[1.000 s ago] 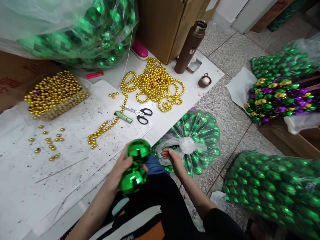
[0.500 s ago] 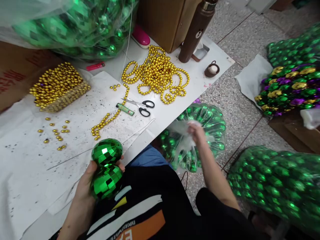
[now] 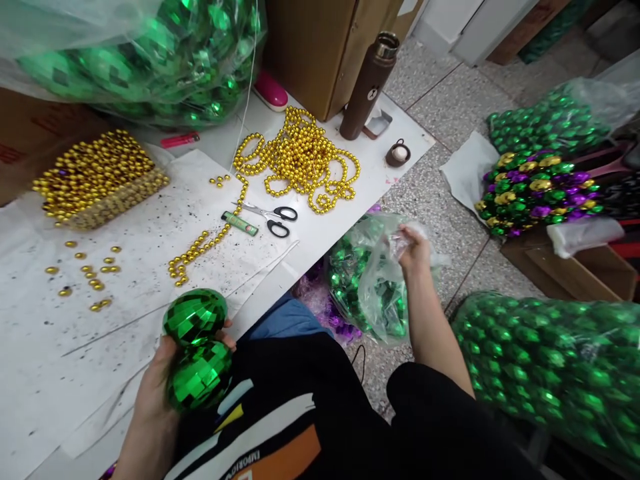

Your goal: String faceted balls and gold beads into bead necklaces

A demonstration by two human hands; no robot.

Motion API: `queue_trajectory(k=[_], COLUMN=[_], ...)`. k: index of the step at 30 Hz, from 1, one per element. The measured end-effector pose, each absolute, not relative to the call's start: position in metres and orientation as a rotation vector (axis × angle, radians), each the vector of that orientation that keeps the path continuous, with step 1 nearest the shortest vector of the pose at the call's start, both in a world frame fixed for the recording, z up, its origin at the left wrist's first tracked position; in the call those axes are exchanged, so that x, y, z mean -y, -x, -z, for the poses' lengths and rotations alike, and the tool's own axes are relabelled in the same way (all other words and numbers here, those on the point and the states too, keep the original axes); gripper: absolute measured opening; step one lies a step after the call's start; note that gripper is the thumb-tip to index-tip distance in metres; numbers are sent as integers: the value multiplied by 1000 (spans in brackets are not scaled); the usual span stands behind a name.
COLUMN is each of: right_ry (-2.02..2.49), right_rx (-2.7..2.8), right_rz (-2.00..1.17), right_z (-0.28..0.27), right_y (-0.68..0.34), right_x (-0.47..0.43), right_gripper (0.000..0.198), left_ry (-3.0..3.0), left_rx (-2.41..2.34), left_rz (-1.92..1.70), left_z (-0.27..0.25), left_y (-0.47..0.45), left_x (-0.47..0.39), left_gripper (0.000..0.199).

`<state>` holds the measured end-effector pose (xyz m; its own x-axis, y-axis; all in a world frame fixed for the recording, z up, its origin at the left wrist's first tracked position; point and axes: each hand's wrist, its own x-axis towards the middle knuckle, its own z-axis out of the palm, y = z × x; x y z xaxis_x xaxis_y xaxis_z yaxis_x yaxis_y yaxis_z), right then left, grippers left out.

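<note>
Two shiny green faceted balls [image 3: 196,317], one against the other, rest in my left hand [image 3: 159,373], whose fingers wrap round them near the table's front edge. Off the table's right side, my right hand [image 3: 415,250] grips the thin film of a clear plastic bag [image 3: 383,280]. Green shiny balls show inside that bag, which sits low beside my legs. On the table lie black-handled scissors [image 3: 277,220], a green lighter [image 3: 240,223] and a short gold bead string [image 3: 200,250]. Behind them is a tangled heap of gold bead strings [image 3: 303,157].
A clear box of gold beads [image 3: 100,177] stands at the left, with loose beads before it. A brown flask [image 3: 367,90] and its cap [image 3: 398,153] stand near the table's right corner. More bagged green balls [image 3: 540,367] sit on the floor at right.
My right hand has moved slightly right, drawing the bag's film with it and spreading it. My left hand still holds the two green balls. The view has shifted to the right.
</note>
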<state>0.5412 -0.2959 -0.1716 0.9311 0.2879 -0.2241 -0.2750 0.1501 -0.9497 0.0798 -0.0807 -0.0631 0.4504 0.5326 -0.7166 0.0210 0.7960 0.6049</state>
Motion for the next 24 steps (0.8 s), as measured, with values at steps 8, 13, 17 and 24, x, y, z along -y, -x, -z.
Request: queue_trajectory(k=[8, 13, 17, 24], right_ry=[987, 996, 1134, 1813], right_rx=[-290, -333, -292, -120], right_rz=[-642, -754, -796, -655], right_z=[249, 291, 300, 316], right_y=[-455, -408, -392, -401], right_x=[234, 191, 221, 278], right_gripper=[10, 10, 22, 37], left_ry=[-604, -664, -719, -746], left_rx=[-1224, -1212, -1207, -1157], left_rz=[-354, -312, -276, -184], left_z=[61, 56, 51, 58], left_y=[-97, -107, -104, -94], left_x=[83, 86, 84, 82], left_gripper=[71, 61, 59, 62])
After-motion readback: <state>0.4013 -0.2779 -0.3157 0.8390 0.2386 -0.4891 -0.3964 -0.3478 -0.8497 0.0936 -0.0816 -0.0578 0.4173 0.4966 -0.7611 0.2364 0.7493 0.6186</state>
